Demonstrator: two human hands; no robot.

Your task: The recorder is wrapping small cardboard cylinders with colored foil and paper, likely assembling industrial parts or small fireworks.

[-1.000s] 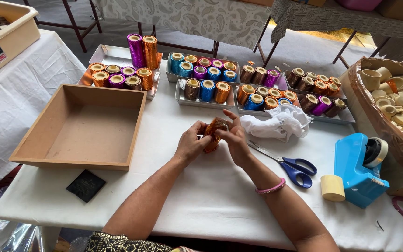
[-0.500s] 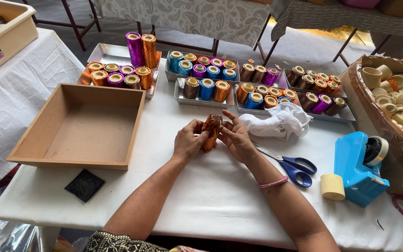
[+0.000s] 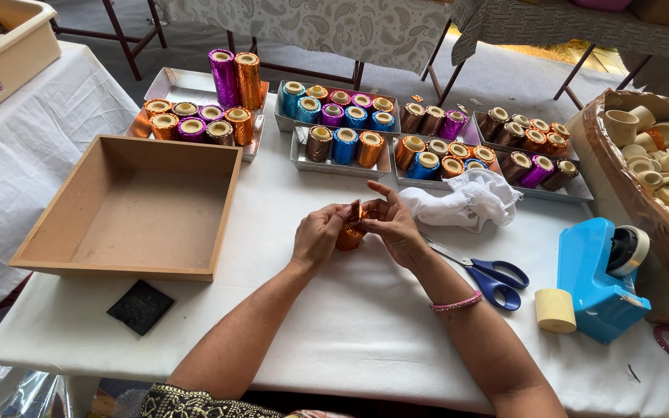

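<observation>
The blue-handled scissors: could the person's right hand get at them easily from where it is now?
Probably yes: the scissors lie open on the cloth just beside the right hand, nothing between them, though that hand would first have to release the orange foil piece.

Single view — head-worn camera, looking down and forward over the white-covered surface (image 3: pixel 365 325) from the near edge. Forearms enter from the bottom of the frame; the left hand (image 3: pixel 317 236) and right hand (image 3: pixel 393 226) meet near centre, at close working range. The far edge of the surface sits high in frame, with table legs and floor beyond. No second view — nothing shared.
</observation>
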